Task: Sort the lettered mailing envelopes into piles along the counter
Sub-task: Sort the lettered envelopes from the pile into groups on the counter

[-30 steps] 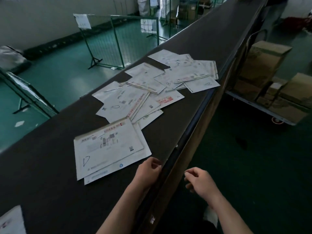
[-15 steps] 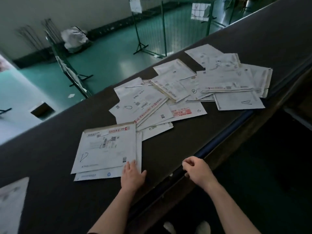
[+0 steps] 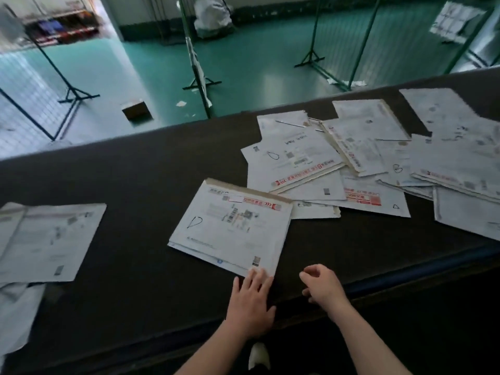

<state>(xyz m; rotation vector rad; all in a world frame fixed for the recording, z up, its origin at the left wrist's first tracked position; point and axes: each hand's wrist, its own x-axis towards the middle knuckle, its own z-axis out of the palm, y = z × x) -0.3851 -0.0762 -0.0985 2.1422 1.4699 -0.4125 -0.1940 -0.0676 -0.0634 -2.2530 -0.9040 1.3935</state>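
A small stack of white envelopes, the top one marked "D" (image 3: 232, 226), lies on the dark counter (image 3: 130, 266) in the middle. My left hand (image 3: 250, 301) lies flat with straight fingers, its fingertips touching the stack's near corner. My right hand (image 3: 323, 286) hovers beside it over the counter's near edge, fingers loosely curled and holding nothing. A loose heap of overlapping envelopes (image 3: 365, 163) with handwritten letters spreads to the right. Another pile of envelopes (image 3: 46, 242) sits at the far left.
Beyond the counter is a green floor with metal mesh fence stands (image 3: 200, 74), a small cardboard box (image 3: 135, 110) and a white sack (image 3: 213, 16). The counter's near edge (image 3: 405, 274) has a blue strip. My shoe (image 3: 258, 355) shows below.
The view has swung left, bringing the left pile into sight. My left hand went from the counter's edge onto the D stack's corner. My right hand stays loosely curled beside it.
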